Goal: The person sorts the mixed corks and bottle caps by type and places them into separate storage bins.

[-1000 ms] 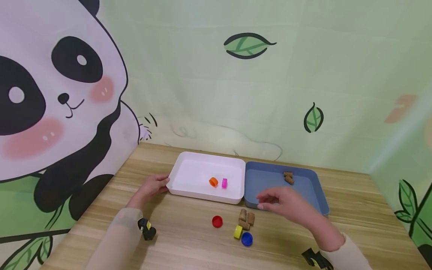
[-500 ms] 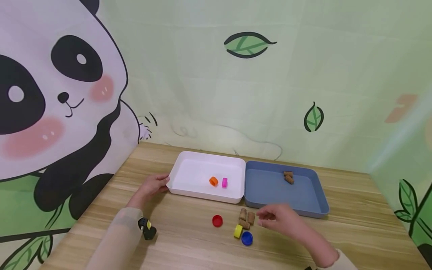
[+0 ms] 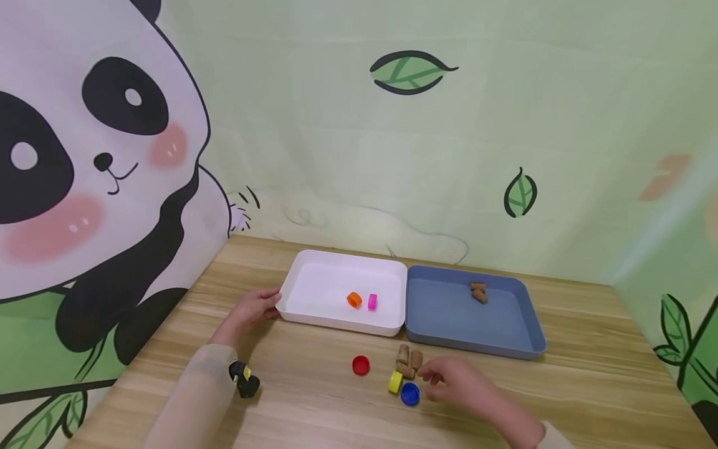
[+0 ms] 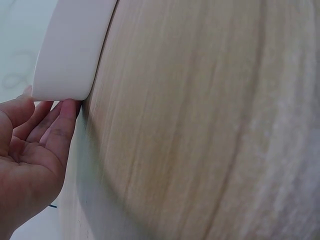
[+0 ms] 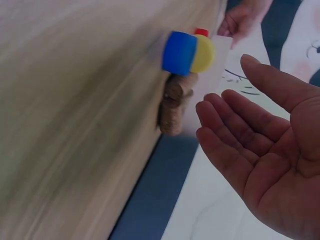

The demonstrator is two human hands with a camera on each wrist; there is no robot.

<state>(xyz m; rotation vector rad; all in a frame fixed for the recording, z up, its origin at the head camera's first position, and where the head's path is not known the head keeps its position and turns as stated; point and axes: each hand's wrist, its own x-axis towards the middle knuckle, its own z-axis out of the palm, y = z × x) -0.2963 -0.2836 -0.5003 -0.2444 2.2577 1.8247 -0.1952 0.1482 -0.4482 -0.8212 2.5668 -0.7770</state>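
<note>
1 wood-grain table (image 3: 314, 411), 1 pale-grn. backdrop (image 3: 314, 125) behind, w/ 1 lg. panda print (image 3: 134, 212) at L & 2 lone leaf prints (image 3: 412, 72), ctr. & R.

White tray (image 3: 336, 323), along the tabletop's (image 3: 314, 405) far edge: near-left corner partly covered by left hand (image 3: 252, 308); left wrist view, mostly cut off by the top edge.
Orange plastic piece (image 3: 354, 300) and pink plastic piece (image 3: 373, 302), inside it: too small to tell whether ring or cap.
Blue-grey tray (image 3: 477, 345): right wrist view, interior hidden, wall cut off at bottom.
Corks (image 3: 417, 360), before the trays: right wrist view, blurred, overlapping, count unclear.
Yellow cap (image 3: 395, 382): same view, partly behind blue cap (image 3: 410, 394). Red cap (image 3: 361, 365): mostly hidden.
Right hand (image 3: 462, 388): right wrist view, cut off at right.
Left sleeve (image 3: 193, 396): cut off at bottom. Wrist device (image 3: 244, 379): yellow marking illegible.
Tabletop: near edge out of frame.
Printed panda (image 3: 126, 187): cut off at left and top.
</note>
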